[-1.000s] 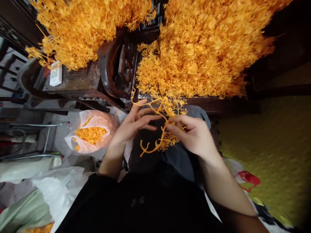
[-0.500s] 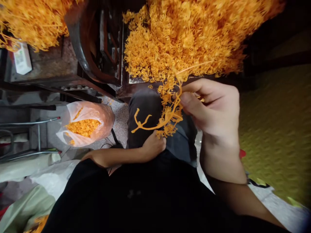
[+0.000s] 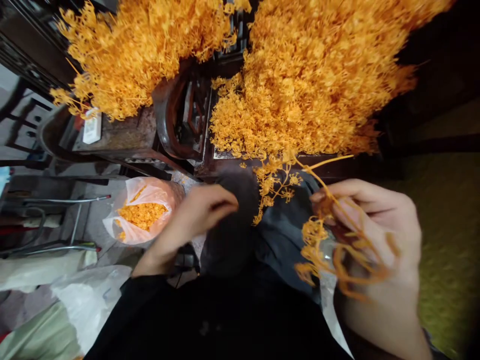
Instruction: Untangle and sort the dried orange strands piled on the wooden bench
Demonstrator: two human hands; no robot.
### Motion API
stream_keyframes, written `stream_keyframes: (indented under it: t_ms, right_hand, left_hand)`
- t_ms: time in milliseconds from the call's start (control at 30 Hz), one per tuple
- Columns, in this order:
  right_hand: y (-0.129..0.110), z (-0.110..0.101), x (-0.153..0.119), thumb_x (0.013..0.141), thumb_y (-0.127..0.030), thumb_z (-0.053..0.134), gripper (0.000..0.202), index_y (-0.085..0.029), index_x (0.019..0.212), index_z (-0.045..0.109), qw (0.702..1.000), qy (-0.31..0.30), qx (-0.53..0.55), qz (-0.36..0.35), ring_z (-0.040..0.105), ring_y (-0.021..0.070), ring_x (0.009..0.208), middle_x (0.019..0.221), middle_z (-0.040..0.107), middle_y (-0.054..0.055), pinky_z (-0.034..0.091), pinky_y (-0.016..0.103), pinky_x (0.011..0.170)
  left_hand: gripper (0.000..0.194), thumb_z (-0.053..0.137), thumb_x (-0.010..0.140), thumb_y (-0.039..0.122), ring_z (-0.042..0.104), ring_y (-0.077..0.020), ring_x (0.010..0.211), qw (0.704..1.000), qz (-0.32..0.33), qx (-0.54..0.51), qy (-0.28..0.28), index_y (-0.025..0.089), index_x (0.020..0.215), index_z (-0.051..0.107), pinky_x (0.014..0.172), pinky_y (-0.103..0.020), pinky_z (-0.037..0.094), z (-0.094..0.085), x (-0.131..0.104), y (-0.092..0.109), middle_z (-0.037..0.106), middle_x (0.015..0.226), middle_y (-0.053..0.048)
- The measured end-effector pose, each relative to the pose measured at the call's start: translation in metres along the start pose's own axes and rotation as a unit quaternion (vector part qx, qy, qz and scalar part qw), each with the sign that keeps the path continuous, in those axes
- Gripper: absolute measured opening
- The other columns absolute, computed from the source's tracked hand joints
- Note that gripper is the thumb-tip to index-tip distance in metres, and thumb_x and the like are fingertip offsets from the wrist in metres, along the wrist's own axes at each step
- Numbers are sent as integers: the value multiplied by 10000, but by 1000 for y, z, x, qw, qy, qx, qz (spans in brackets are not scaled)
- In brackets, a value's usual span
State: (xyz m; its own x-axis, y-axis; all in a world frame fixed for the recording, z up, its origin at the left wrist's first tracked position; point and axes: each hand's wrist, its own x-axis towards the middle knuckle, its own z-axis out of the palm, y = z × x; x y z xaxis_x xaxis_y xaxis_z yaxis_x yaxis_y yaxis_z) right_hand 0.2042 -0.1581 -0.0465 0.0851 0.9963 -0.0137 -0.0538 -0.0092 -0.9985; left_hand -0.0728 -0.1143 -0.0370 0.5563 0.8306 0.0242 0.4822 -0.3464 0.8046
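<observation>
In my right hand point(image 3: 382, 225), thumb and fingers pinch an orange branching flower sprig point(image 3: 317, 172), its stem crossing in front of the hand, with blurred curling twigs hanging below. My left hand point(image 3: 206, 207) is over my left thigh, between my lap and the plastic bag, fingers pressed together. Whatever they hold, if anything, is hidden. Beyond both hands rises a big heap of orange dried-looking flower sprigs point(image 3: 311, 85) on a dark wooden seat. Some loose sprigs point(image 3: 272, 182) droop over its front edge above my knees.
To the left, a pinkish translucent plastic bag point(image 3: 174, 192) stands open on the floor with orange bits inside. A second orange heap point(image 3: 138, 55) lies behind a curved wooden armrest point(image 3: 165, 117). A white box point(image 3: 92, 127), metal-legged stool point(image 3: 77, 222) and white plastic bags point(image 3: 88, 300) are farther left.
My right hand has moved right and lower in view, carrying the sprig. My left hand has lifted from my lap and shifted left and forward. The view has tilted, showing more of the left heap.
</observation>
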Motion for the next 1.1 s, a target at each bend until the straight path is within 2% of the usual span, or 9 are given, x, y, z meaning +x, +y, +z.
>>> stream_keyframes:
  t_ms: [100,233,333,467,567,667,767,933,1100]
  right_hand:
    - [1,5,1,868,-430,796,138,-301,888,837,999,-43,-30,-11,615,138,583,794,772,25,418,253,483]
    - [6,15,6,881,-335,780,97,-265,835,828,987,-123,-82,-71,675,157,590,754,778,30,495,253,536]
    - [12,11,8,896,-306,764,129,-247,787,803,981,-143,-91,-92,668,148,568,708,758,20,506,243,545]
    - [20,5,13,889,-349,776,158,-235,780,792,986,-111,-106,-71,675,158,603,735,764,25,512,249,569]
    - [21,10,22,894,-376,766,209,-225,750,775,986,-97,-114,-66,648,153,596,712,743,18,497,258,572]
    - [18,18,29,887,-380,773,214,-218,747,765,985,-98,-121,-67,615,150,607,698,715,9,477,267,576]
    - [14,25,27,855,-382,812,231,-210,720,739,990,-73,-112,-41,562,139,581,662,670,5,429,267,541]
    - [6,35,24,834,-343,847,260,-216,700,664,968,229,40,-89,450,113,507,612,579,-14,316,271,465]
    - [11,22,58,824,-304,854,363,-237,628,556,950,240,162,-119,347,101,446,532,433,-49,279,288,422]
  left_hand:
    - [66,751,851,249,646,-167,765,985,-6,24,171,198,859,792,740,-277,489,-38,58,-16,752,825,-38]
    - [127,822,744,210,636,-184,797,979,4,22,203,153,848,777,827,-325,510,-39,154,-69,704,826,-50]
    - [366,915,677,238,663,-265,1020,978,10,15,206,124,986,756,952,-400,516,-38,188,-89,673,1072,-114]
    - [386,847,788,336,587,-366,1273,987,94,-69,113,171,1117,732,1015,-541,506,-39,155,-51,645,1209,-131]
    - [304,758,849,297,625,-343,1252,979,178,-88,-33,261,1151,745,1042,-585,494,-28,108,-6,674,1212,-91]
    - [327,735,860,234,645,-282,1213,976,201,-53,-69,332,1172,731,1112,-568,447,-8,76,19,704,1221,-56]
    - [173,711,904,270,654,-254,1122,982,183,36,-24,316,1068,741,1122,-520,405,7,63,14,733,1132,-42]
    - [197,692,915,320,601,-209,772,985,163,37,-32,240,735,686,923,-410,416,19,53,-8,685,777,-41]
    - [497,590,982,472,507,-159,576,977,50,-200,-54,204,564,593,639,-311,377,29,26,-16,543,567,-27]
